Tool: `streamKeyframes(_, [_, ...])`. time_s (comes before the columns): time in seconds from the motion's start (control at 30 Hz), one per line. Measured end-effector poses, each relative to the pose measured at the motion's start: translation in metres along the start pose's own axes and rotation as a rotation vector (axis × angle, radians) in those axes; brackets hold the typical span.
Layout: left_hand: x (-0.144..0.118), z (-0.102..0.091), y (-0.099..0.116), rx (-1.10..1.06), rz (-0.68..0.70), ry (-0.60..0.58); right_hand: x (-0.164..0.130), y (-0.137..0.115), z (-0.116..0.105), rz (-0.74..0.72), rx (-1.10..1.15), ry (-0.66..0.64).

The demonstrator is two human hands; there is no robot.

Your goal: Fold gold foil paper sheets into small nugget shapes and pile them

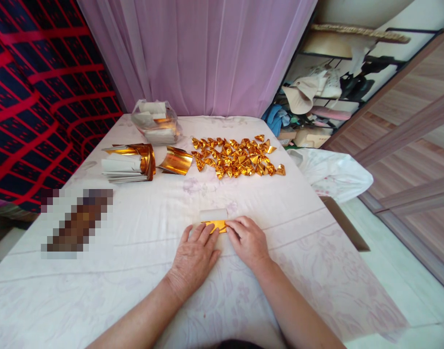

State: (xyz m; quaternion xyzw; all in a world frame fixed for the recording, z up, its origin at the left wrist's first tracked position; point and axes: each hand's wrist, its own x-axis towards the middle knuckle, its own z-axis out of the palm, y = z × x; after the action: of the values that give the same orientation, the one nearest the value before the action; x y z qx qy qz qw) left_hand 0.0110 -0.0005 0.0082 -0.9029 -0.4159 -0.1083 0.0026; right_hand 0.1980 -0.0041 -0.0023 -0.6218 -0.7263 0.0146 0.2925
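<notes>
A sheet of gold foil paper [219, 226] lies on the table in front of me, its gold side showing at the near part and its pale back [213, 213] curling up at the far part. My left hand [193, 254] rests on it with the fingers stretched out flat over its left and middle. At the right end, the thumb and fingertips of my right hand [249, 242] close on the paper's edge. Beyond, many small folded gold foil pieces [239, 157] are spread over the far side of the table.
Left of the folded pieces are a loose curved gold sheet [177, 161], a stack of foil paper [129, 165] and a clear plastic bag [156, 121] with more sheets. A blurred-out patch [79, 220] covers something at left. A white plastic bag [334, 174] sits beyond the table's right edge.
</notes>
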Motion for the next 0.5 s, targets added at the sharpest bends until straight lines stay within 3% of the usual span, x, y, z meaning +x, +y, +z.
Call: streamKeyframes(0.5, [0.0005,0.0004,0.0006,0.016,-0.003,-0.003,0.0017,-0.0001,0.0018,0.031,-0.044,-0.021])
